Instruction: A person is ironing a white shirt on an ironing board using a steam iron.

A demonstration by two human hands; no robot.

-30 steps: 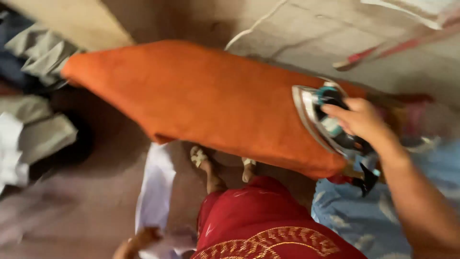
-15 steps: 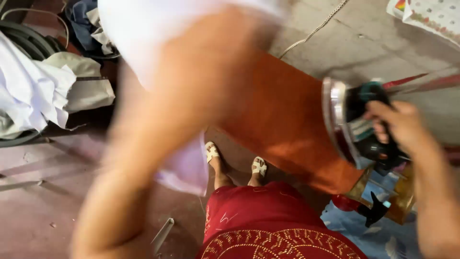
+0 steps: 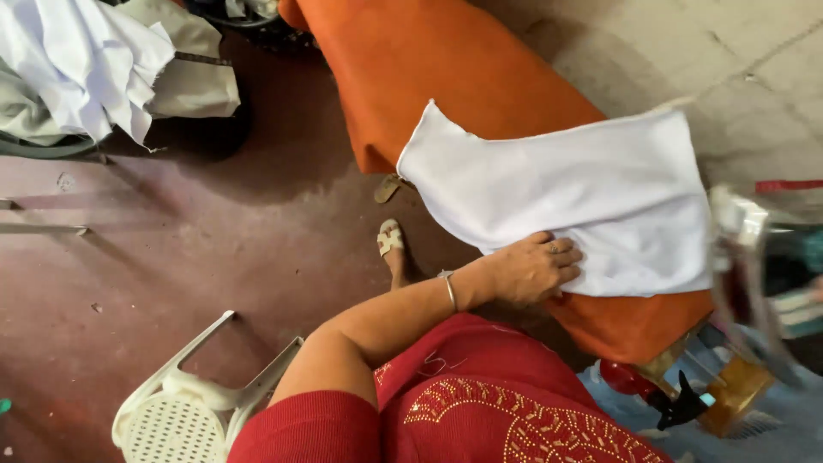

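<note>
Left hand (image 3: 531,270) flat, fingers spread and pressing on the near edge of a white cloth (image 3: 566,201), gripping nothing. Cloth lies across the orange ironing board (image 3: 446,69). At the board's right end, an iron (image 3: 754,274), blurred; right hand probably on it, grip cannot be made out. White plastic chair (image 3: 197,411) left of the board.

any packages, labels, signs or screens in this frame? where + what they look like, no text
None in view. No package, label, sign or screen shows on the orange ironing board, the white cloth under the left hand, or the reddish floor. The blurred iron at the right edge shows no readable panel.
</note>
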